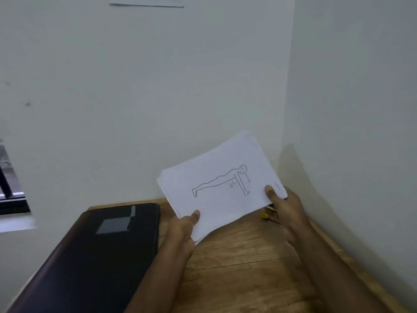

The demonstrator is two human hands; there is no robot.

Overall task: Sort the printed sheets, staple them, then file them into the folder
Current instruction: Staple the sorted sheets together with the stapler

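I see both hands gripping the stack of sheets [220, 184] above the table [248, 267]: left hand [182, 231] pinches the near corner, thumb on top; right hand [285, 206] clamps the right edge, thumb on top, fingers underneath. Top sheet: line drawing of a push-up figure. Wood-grain table in a white-walled corner, a closed black laptop [108, 249] lying flat left of the hands.

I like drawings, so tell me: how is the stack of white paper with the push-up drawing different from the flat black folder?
The stack of white printed sheets is lifted and tilted, gripped by the left hand and right hand; the flat black folder lies untouched on the wooden desk. The sheets are pale with a line drawing; the folder is dark with a grey patch. Both are flat rectangles.
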